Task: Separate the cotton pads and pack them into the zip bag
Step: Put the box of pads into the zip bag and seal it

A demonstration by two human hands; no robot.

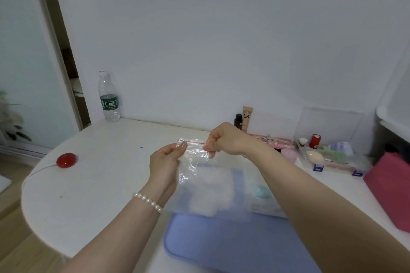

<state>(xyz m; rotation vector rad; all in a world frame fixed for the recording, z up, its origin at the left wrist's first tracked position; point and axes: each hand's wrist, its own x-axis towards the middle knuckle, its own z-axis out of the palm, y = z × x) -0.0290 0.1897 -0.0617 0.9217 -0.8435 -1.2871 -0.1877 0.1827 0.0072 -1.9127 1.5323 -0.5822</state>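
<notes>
A clear zip bag (195, 168) with a red seal line hangs in the air above the table, its top edge level. White cotton pads (210, 193) lie bunched in its lower part. My left hand (165, 162) pinches the bag's top near the left end. My right hand (226, 139) pinches the top edge near the right end, fingers curled. Under the bag lies a blue mat (221, 241).
A water bottle (108, 97) stands at the back left and a red round device (66, 160) with a white cord lies left. Cosmetic tubes (246, 118), a clear organiser box (328, 153), a pink box (390, 186) and a teal sponge (261, 191) crowd the right side.
</notes>
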